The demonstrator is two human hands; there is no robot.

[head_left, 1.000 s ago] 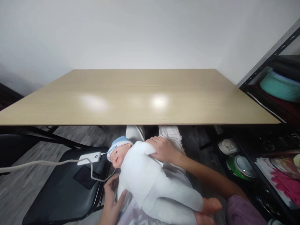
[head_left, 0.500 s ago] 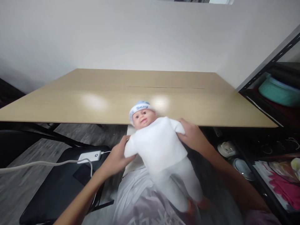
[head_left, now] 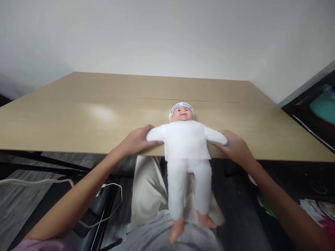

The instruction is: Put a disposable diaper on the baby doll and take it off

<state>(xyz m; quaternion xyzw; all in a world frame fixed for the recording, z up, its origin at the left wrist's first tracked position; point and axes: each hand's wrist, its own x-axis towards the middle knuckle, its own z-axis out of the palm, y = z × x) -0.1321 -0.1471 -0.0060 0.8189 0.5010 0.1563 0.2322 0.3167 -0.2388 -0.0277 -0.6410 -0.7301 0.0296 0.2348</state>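
A baby doll [head_left: 187, 139] in a white top, white trousers and a white cap with blue lettering faces up at me. Its head and upper body are over the front of the wooden table [head_left: 110, 97], while its legs hang past the edge above my lap. My left hand [head_left: 137, 140] is closed around the sleeved arm on the left. The other sleeved arm, with a bit of blue at its cuff, is gripped by my right hand [head_left: 233, 146]. Bare feet show below the trouser legs.
A black chair [head_left: 47, 212] with a white cable [head_left: 120, 198] and a dark phone-like object [head_left: 85, 223] is at lower left. Dark shelving stands on the right, holding a teal container [head_left: 324, 104] and pink material [head_left: 328, 223]. A white wall [head_left: 162, 38] rises behind the table.
The doll has moved up and forward over the table edge and turned from tilted to straight. Both hands moved with it, still on its arms, which are now spread wider.
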